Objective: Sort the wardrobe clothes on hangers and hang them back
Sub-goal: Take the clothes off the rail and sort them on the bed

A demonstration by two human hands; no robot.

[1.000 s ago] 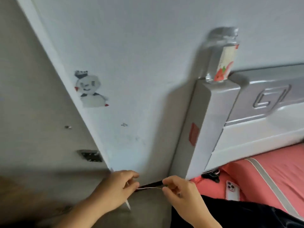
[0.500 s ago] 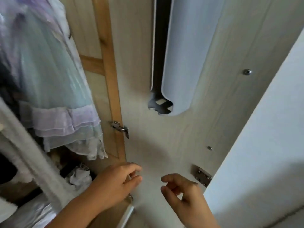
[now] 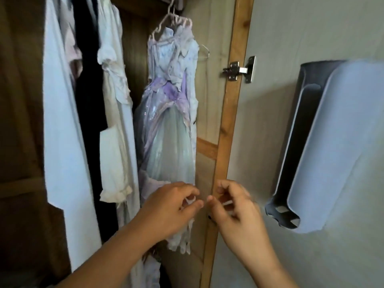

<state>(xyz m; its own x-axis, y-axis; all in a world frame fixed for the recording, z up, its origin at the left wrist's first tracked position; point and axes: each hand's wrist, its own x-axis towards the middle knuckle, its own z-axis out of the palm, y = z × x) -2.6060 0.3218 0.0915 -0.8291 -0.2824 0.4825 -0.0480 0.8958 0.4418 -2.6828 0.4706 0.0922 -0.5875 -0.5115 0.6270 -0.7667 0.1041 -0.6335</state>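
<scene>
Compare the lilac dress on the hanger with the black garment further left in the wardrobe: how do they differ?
The lilac dress is pale, layered and ruffled, with a sheer skirt; the black garment is plain and dark. The lilac dress hangs nearest the wardrobe's wooden frame, its white hanger visible; the black garment sits between white clothes, its hanger out of view. Both hang lengthwise inside the wardrobe.

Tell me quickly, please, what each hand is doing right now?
Left hand: fingers curled, pinching a small white piece.
Right hand: fingers curled round a thin white piece; blurred.
</scene>
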